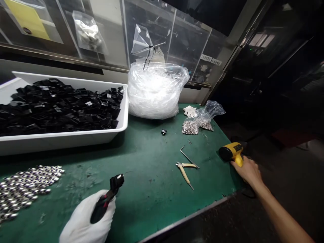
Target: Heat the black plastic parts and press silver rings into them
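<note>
My left hand (88,217), in a white glove, is closed around a pair of dark-handled pliers (101,206) with red accents. At the tip of the pliers sits a small black plastic part (116,182), with a thin strand by it. Over the right edge of the bench, my bare right hand (249,171) wraps round the handle of a yellow heat gun (234,152). Its black rear end faces left and its front fades into the dark. Cream-handled cutters (184,172) and a hex key (188,157) lie touching between my hands.
A white tray (76,135) of black parts stands at the left, with rows of shiny metal rings (27,189) before it. Behind are a bulging clear plastic bag (157,91) and bags of small metal pieces (190,127). A single black part (164,132) lies on the green bench (149,152).
</note>
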A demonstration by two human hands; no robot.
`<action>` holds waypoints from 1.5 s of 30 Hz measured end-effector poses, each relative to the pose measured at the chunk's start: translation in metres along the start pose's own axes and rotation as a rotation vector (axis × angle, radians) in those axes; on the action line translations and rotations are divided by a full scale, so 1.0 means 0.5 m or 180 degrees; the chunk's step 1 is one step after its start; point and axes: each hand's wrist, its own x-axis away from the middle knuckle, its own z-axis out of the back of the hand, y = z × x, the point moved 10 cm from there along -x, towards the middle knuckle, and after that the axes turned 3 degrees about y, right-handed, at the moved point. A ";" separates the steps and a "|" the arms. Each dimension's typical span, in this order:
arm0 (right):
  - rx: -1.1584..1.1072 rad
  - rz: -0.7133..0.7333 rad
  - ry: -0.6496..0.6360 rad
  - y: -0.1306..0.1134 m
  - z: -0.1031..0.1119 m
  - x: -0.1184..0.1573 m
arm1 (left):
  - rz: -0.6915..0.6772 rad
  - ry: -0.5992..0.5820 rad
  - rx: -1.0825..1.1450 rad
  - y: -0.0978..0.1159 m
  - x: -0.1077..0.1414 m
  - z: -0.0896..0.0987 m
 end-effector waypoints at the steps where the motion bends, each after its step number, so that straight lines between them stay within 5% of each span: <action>1: 0.0021 0.0058 0.0211 -0.013 0.027 0.014 | -0.0092 -0.0073 -0.0091 0.007 0.003 -0.001; 4: -0.0438 0.0770 0.0679 -0.118 0.095 0.084 | -0.0228 -0.0307 -0.0139 0.025 0.009 -0.002; 5: -0.0818 0.1265 0.0478 -0.179 0.096 0.115 | -0.0190 -0.0371 -0.0112 0.027 0.009 -0.002; 9: -0.1145 0.2013 -0.0272 -0.375 0.047 0.203 | 0.0062 -0.0526 -0.0133 0.033 0.009 0.002; 12: -0.1185 0.2049 -0.0508 -0.460 -0.004 0.213 | 0.0021 -0.0566 0.0014 0.058 0.021 0.016; 20: -0.1051 0.1840 -0.1134 -0.489 -0.148 0.165 | -0.0079 -0.1055 0.0044 0.082 0.084 0.024; 25: -0.1082 0.1565 -0.0939 -0.469 -0.092 0.169 | -0.0200 -0.0906 -0.0253 0.073 0.091 0.027; 30: -0.2154 0.1164 -0.1258 -0.474 -0.016 0.290 | -0.0551 -0.0569 -0.1060 0.051 0.088 0.031; 37: -0.3465 0.1363 -0.2164 -0.578 0.024 0.544 | -0.1030 -0.0363 -0.1829 0.043 0.115 0.013; 45: -0.3830 0.1129 -0.2464 -0.629 0.013 0.591 | -0.1022 -0.0257 -0.1937 0.044 0.119 0.010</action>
